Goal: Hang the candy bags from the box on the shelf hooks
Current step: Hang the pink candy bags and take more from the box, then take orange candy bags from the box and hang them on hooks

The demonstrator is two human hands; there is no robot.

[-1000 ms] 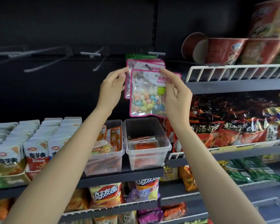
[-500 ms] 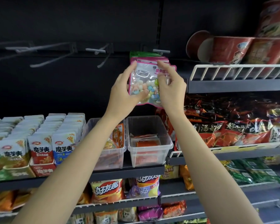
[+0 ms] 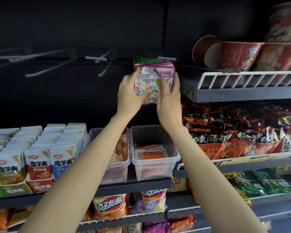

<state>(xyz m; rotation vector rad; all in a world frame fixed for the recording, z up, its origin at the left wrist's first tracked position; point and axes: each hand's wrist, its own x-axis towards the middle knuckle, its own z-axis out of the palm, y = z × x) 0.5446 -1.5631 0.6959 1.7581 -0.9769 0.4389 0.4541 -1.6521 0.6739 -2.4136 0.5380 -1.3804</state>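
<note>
Pink-edged clear candy bag [image 3: 151, 83], pastel candies, hanging on hook [image 3: 155, 70]

The light is even and soft from the front. The back panel [image 3: 74, 22] stays very dark. Shelves bend near the picture edges, and the noodle bags [image 3: 242, 132] show small glare.

A candy bag [image 3: 152, 81] hangs on a hook [image 3: 155, 71] between both hands. Two tubs [image 3: 155, 157] sit below on the shelf's [image 3: 133, 184] front edge.
</note>
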